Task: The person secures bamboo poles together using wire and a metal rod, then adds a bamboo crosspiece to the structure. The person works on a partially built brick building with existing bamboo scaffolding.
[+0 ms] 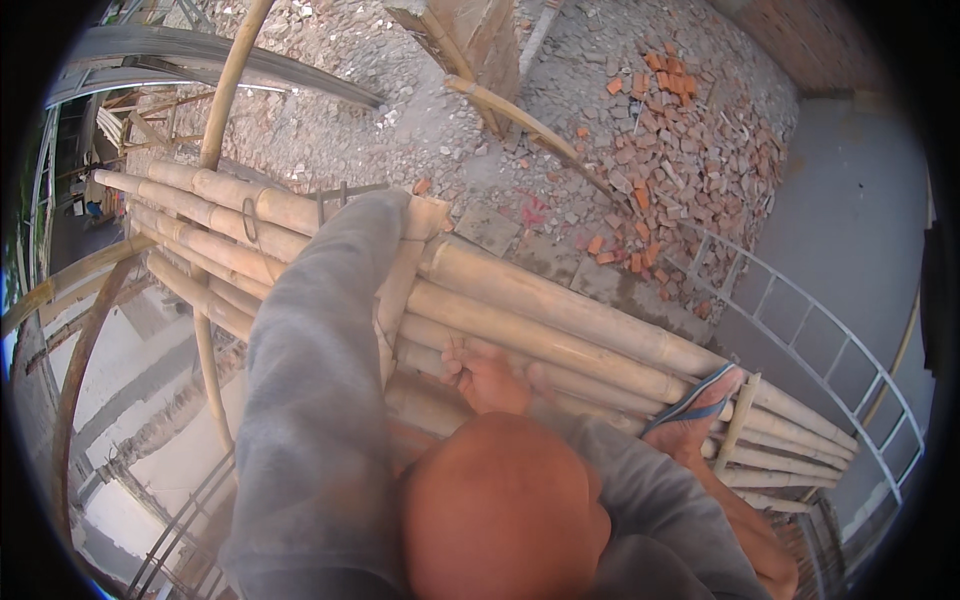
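My right hand (495, 385) is low over the bamboo poles (560, 285), its fingers pinched together at a thin, dark piece of wire (453, 347). The wire's far end cannot be followed. Beside the hand, a wooden crosspiece (400, 285) lies across the poles. Of my left hand, at most a strip of skin (408, 440) shows between the grey cloth and a rounded bare-skin shape close to the camera; its fingers are hidden. A blurred bit of skin just right of my right hand cannot be made out.
My sandalled foot (705, 395) rests on the poles at the right, near a short wooden stake (737, 422). A grey-clothed limb (320, 370) covers the left middle. Below lie a brick rubble pile (680, 160) and a metal ladder (815, 320). Upright bamboo (232, 80) stands behind.
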A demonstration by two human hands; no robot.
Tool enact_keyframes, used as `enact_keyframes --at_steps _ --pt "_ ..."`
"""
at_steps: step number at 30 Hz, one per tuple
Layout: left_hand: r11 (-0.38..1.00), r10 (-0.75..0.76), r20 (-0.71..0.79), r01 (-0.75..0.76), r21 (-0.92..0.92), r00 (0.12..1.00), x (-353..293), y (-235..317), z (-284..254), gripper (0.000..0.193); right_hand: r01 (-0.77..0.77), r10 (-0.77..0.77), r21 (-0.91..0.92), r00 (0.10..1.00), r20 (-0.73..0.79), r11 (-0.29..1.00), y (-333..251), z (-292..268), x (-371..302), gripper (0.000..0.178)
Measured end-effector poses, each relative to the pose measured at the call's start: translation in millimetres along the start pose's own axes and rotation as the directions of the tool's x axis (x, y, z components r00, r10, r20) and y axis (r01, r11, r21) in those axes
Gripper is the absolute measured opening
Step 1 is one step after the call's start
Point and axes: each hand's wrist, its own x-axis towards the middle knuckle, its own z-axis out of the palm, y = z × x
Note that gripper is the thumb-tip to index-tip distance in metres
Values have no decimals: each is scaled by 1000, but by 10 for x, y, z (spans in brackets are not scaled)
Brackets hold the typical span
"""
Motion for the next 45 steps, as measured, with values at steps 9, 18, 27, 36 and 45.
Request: enact_keyframes --at_steps 9,18,27,36,45 --pt "951 286 -620 -139 275 731 394 -327 769 13 -31 35 -64 998 58 997 -41 -64 46 16" --pt "988 116 -11 -114 108 993 229 -260 213 38 -106 112 -70 989 94 992 -83 -151 151 12" --pt "981 37 181 -71 183 983 419 -431 178 41 -95 107 -93 986 125 991 -96 -163 122 17" --pt "984 -180 401 162 80 898 642 -478 -517 46 28 -37 -802 999 7 597 -236 291 -48 18" --pt "889 257 -90 -199 414 962 -350 -465 -574 26 359 -398 -932 849 348 -50 -221 356 -384 16"
